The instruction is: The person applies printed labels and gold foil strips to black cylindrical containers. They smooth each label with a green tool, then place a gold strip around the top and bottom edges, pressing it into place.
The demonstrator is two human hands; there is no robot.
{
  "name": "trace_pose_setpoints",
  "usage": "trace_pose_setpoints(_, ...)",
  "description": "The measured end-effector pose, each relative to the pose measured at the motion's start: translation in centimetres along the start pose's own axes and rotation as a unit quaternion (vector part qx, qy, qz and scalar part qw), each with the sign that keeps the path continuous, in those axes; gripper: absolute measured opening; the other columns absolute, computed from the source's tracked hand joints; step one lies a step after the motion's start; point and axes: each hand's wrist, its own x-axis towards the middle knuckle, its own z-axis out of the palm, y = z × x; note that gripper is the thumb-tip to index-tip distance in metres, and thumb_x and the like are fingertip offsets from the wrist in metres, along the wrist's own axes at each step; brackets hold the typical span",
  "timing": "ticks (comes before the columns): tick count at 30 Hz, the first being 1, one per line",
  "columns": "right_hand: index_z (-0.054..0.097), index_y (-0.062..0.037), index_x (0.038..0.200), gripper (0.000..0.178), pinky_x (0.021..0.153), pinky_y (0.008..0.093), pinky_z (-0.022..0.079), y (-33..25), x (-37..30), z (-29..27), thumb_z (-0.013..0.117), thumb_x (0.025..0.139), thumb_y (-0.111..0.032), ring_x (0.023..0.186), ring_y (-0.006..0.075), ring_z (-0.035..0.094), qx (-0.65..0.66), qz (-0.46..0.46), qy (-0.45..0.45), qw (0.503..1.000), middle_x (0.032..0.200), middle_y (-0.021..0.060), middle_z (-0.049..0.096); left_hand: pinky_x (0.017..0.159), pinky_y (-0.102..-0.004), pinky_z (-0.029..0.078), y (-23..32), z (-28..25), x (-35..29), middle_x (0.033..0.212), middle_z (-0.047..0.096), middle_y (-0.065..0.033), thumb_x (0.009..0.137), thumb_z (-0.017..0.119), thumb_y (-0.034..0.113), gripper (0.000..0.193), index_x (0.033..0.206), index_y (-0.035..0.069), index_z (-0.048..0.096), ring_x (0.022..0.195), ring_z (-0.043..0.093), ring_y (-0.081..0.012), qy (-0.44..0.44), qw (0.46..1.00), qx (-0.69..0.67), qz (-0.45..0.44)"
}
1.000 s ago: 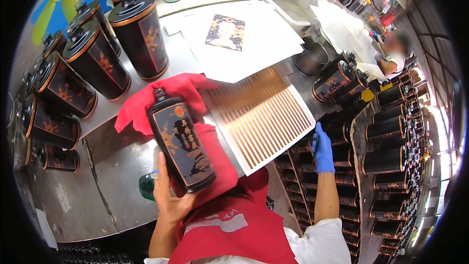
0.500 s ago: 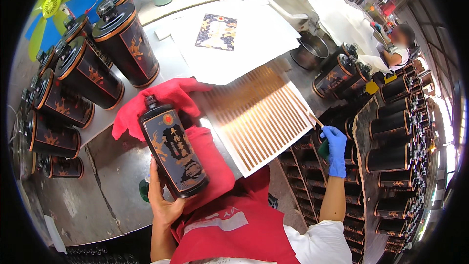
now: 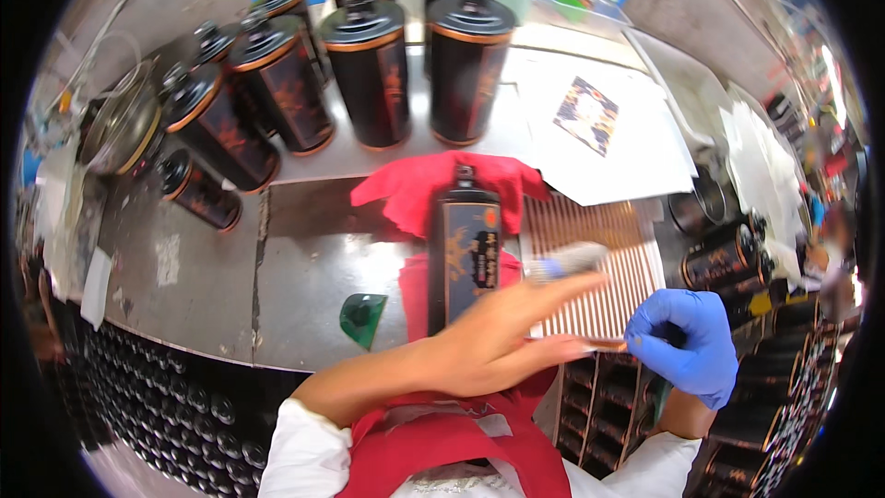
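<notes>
My bare left hand (image 3: 502,332) reaches across to the right, thumb and fingers apart, its fingers partly blurred. A blurred white and blue band (image 3: 567,263) shows at one of its fingers. My right hand (image 3: 687,346), in a blue glove, pinches the end of a thin copper-coloured strip (image 3: 608,346) close to my left thumb; I cannot tell whether the thumb touches it. Under both hands lies a white sheet of copper strips (image 3: 636,267). The black labelled bottle (image 3: 470,254) lies on red cloth (image 3: 401,198), its lower end hidden behind my left hand and forearm.
A green scraper-like piece (image 3: 364,318) lies on the metal table (image 3: 309,267). Several black bottles (image 3: 369,74) stand behind. White paper with a printed label (image 3: 588,115) lies at the back right, near a dark round pot (image 3: 696,203). Racked bottles (image 3: 765,369) stand on the right.
My left hand has let go of the bottle, which now rests on the cloth, and has moved right toward my gloved hand. The view has swung left.
</notes>
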Motion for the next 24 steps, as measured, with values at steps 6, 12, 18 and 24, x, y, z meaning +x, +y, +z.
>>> trace_pose_setpoints(6, 0.059, 0.0014, 0.074, 0.009, 0.048, 0.0197, 0.040, 2.0, 2.9, -1.4, 0.067, 0.071, -0.001, 0.055, 0.0090, 0.056, 0.188, -0.094, 0.039, 0.977, 0.069, 0.0078, 0.062, 0.062, -0.0255, 0.043, -0.1, -2.6, 0.4, 0.074, 0.058, -0.0030, 0.091, 0.059, 0.021, 0.022, 0.083, 0.000, 0.062, 0.068, 0.053, -0.0090, -0.112, 0.961, -0.211, -0.141)
trace_pose_setpoints(12, 0.057, -0.0009, 0.077, 0.011, 0.042, 0.0188, 0.038, 7.3, 5.9, -2.3, 0.065, 0.078, -0.009, 0.053, 0.0094, 0.056, 0.208, 0.031, 0.107, 0.972, 0.069, 0.0071, 0.059, 0.068, -0.0231, 0.044, -2.2, -8.5, -3.8, 0.083, 0.063, -0.0018, 0.084, 0.066, 0.010, 0.010, 0.084, -0.001, 0.065, 0.076, 0.056, -0.0078, 0.088, 0.973, -0.070, -0.204)
trace_pose_setpoints(18, 0.057, -0.0013, 0.079, 0.009, 0.046, 0.0175, 0.037, 9.9, 9.5, -1.7, 0.062, 0.082, -0.009, 0.051, 0.0073, 0.052, 0.250, 0.048, 0.143, 0.956, 0.063, 0.0049, 0.057, 0.071, -0.0230, 0.047, -5.3, -9.6, -3.5, 0.083, 0.063, -0.0037, 0.082, 0.067, 0.003, 0.007, 0.086, -0.002, 0.065, 0.077, 0.059, -0.0095, 0.279, 0.926, -0.124, -0.220)
trace_pose_setpoints(24, 0.058, -0.0010, 0.081, 0.012, 0.051, 0.0196, 0.039, 11.7, 11.3, -1.9, 0.062, 0.084, -0.012, 0.051, 0.0090, 0.051, 0.276, 0.061, 0.144, 0.948, 0.059, 0.0052, 0.055, 0.071, -0.0229, 0.048, -7.6, -8.7, -2.3, 0.083, 0.064, -0.0047, 0.081, 0.068, 0.001, 0.010, 0.090, 0.000, 0.065, 0.076, 0.060, -0.0109, 0.363, 0.878, -0.222, -0.218)
